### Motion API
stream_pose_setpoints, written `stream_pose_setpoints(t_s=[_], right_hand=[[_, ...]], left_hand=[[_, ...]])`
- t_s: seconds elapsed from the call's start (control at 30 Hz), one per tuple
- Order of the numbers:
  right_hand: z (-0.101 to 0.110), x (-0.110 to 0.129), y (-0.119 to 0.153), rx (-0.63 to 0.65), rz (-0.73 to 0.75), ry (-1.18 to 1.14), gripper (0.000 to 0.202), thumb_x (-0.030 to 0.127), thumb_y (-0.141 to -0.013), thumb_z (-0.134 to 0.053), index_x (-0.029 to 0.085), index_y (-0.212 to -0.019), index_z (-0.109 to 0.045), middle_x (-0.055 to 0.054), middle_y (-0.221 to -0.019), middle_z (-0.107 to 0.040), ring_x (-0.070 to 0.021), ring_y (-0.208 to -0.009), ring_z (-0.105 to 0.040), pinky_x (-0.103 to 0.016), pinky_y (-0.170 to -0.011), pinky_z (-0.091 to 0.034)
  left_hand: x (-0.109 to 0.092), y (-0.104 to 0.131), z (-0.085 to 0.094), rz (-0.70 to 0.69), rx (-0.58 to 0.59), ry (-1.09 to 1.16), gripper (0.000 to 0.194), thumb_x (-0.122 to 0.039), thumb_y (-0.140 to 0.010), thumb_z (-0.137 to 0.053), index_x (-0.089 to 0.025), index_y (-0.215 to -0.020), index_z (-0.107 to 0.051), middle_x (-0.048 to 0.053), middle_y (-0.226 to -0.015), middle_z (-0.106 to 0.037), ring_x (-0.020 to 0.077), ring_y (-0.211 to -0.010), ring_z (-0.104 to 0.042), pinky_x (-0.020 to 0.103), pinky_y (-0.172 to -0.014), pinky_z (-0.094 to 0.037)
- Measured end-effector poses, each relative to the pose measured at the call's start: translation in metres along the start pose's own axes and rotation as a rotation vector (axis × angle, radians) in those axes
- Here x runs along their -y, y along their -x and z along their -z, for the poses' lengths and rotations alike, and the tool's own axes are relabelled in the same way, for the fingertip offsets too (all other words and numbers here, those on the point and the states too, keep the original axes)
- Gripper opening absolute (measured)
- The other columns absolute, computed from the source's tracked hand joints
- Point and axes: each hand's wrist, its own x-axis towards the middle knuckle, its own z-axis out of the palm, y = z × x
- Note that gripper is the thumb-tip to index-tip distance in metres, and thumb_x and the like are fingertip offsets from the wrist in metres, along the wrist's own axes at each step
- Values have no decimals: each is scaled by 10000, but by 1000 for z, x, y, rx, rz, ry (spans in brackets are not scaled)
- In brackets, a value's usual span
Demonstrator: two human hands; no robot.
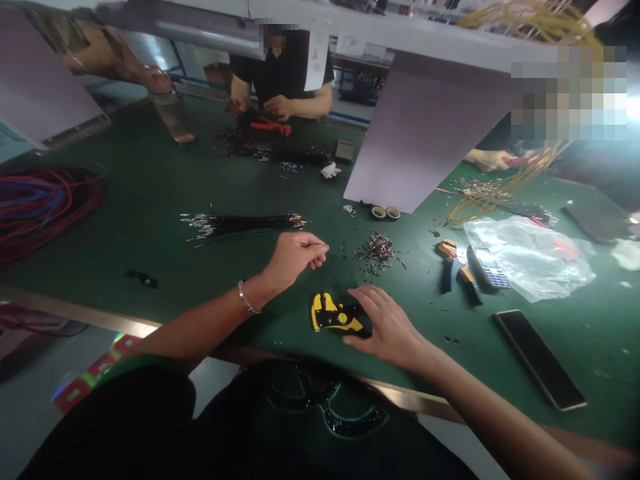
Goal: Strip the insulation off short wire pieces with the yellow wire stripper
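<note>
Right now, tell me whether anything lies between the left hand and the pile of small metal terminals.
Nothing visible does. The left hand pinches a thin wire end, and only bare green mat with a few scattered bits separates it from the terminal pile. The right hand rests on the yellow-and-black crimping tool, nearer the table's edge and off that line.

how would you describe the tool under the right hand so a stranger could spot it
On the green table, look at the near edge. The yellow-and-black crimping tool lies flat under the right hand. The other pliers by the keypad phone have orange handles.
</note>
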Motion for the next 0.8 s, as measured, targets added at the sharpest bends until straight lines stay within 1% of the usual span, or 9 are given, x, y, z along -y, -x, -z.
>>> stream_pose_setpoints(t_s=[0.07, 0.2, 0.33, 0.37, 0.43, 0.53, 0.6, 0.7, 0.8], right_hand=[[-3, -3, 10, 49, 20, 55, 662, 375, -691, -743, 172, -1283, -527, -174, -1238, -574, -361, -1186, -503, -541, -986, -443], [-10, -9, 11, 26, 9, 44, 420, 222, -743, -643, 173, -1157, -590, -148, -1101, -608, -313, -1041, -557, -506, -896, -496], [-11, -16, 6, -33, -1, -99, 395, 156, -662, -629, 173, -1056, -615, -126, -1024, -631, -296, -974, -580, -491, -873, -493], [-9, -18, 6, -44, -32, -172, 390, 155, -647, -635, 180, -1036, -620, -115, -1017, -636, -289, -969, -585, -477, -877, -491], [-3, -22, 6, -34, -153, -368, 363, 184, -649, -654, 196, -1011, -629, -91, -1008, -648, -269, -946, -600, -439, -861, -495], [10, -25, 5, 51, -404, -777, 328, 296, -694, -675, 196, -1005, -644, -65, -937, -672, -230, -837, -621, -368, -765, -510], [17, -23, 3, 61, -507, -1065, 327, 364, -721, -654, 176, -988, -654, -74, -910, -676, -216, -791, -617, -347, -740, -508], [20, -20, -1, -20, -518, -1373, 368, 370, -730, -619, 164, -1034, -650, -101, -968, -663, -228, -839, -603, -366, -771, -506], [16, -19, -3, -19, -523, -1508, 460, 221, -635, -644, 177, -1093, -638, -89, -967, -651, -230, -870, -595, -388, -795, -511]], left_hand=[[-1, 0, 0, 2, -9, 20, 92, -198, -692, -693, -126, -638, -672, 12, -535, -626, 81, -445, -545, 227, -460, -443], [0, -1, 0, 0, -1, 44, 92, -190, -690, -699, -123, -634, -670, 15, -539, -626, 81, -445, -549, 230, -460, -442], [1, -3, 2, 5, 4, 63, 94, -193, -688, -705, -115, -648, -672, 17, -538, -627, 87, -451, -555, 234, -458, -440], [1, -4, 2, 11, 4, 68, 93, -192, -686, -707, -113, -651, -671, 17, -537, -626, 86, -448, -554, 233, -456, -438], [2, -5, 4, 27, 6, 86, 91, -184, -679, -708, -107, -654, -666, 14, -529, -622, 83, -436, -549, 229, -449, -434], [2, -7, 5, 51, -10, 112, 94, -173, -674, -701, -97, -649, -651, 10, -507, -611, 83, -413, -541, 218, -427, -423], [2, -8, 6, 56, -25, 119, 96, -169, -675, -694, -93, -645, -643, 10, -497, -604, 87, -407, -539, 215, -415, -418], [1, -7, 6, 65, -29, 114, 90, -156, -677, -686, -92, -640, -636, 7, -492, -597, 88, -408, -539, 212, -410, -419], [0, -7, 6, 89, -28, 107, 85, -142, -683, -682, -96, -633, -632, 4, -488, -592, 86, -408, -536, 209, -409, -415]])
